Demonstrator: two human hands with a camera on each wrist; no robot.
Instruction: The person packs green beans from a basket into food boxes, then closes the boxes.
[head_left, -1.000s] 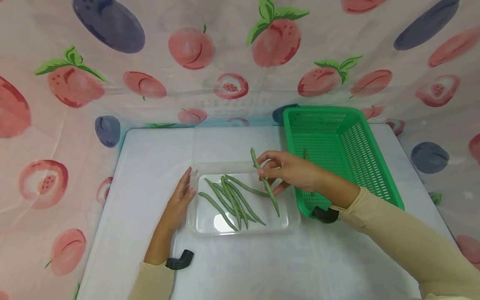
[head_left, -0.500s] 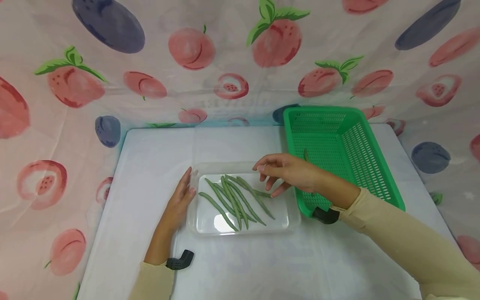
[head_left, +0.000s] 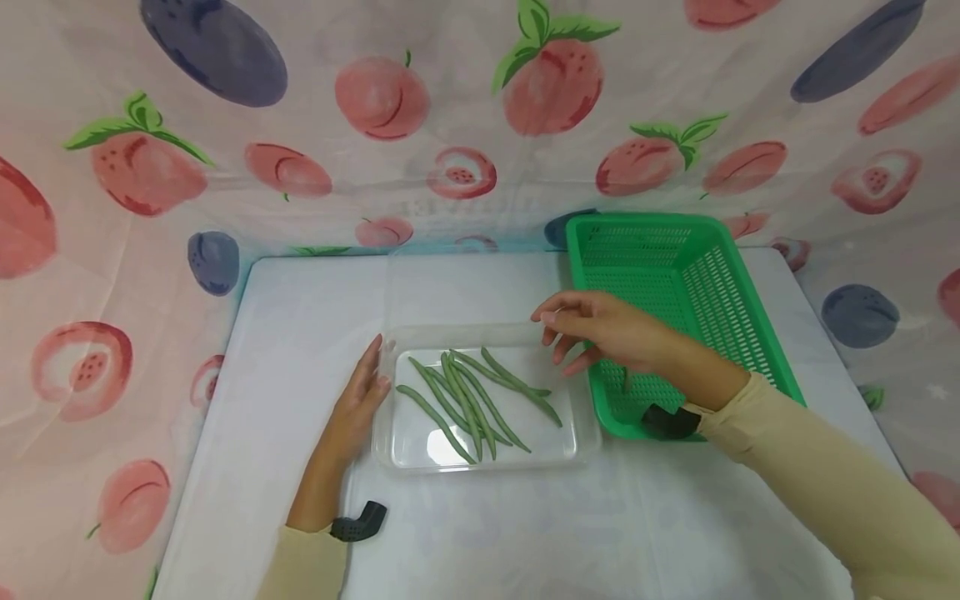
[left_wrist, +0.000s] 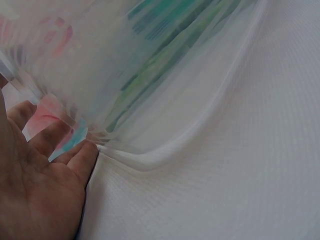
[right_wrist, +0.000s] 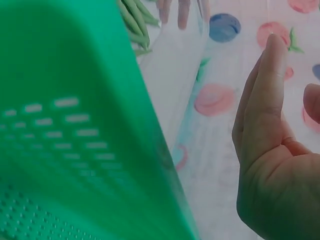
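Note:
Several green beans [head_left: 468, 404] lie in a clear plastic container [head_left: 487, 468] in the middle of the table. My left hand [head_left: 358, 404] rests with extended fingers against the container's left wall; the left wrist view shows the fingertips touching its side. Over the container's right rim hovers my right hand [head_left: 600, 329], fingers loosely bent with nothing between them. In the right wrist view that hand [right_wrist: 277, 135] is beside the wall of a green basket [right_wrist: 100, 65]. At least one bean [head_left: 626, 379] is in the basket, partly covered by my right hand and forearm.
The green basket [head_left: 757, 292] stands at the right, close beside the container, under my right forearm. A white cloth covers the table [head_left: 525, 533]. Fruit-printed fabric [head_left: 300, 100] hangs along the back and both sides.
My right hand has let go of a green bean, which now lies at the right of the container's pile. The hand has then moved right toward the basket. My left hand stays put.

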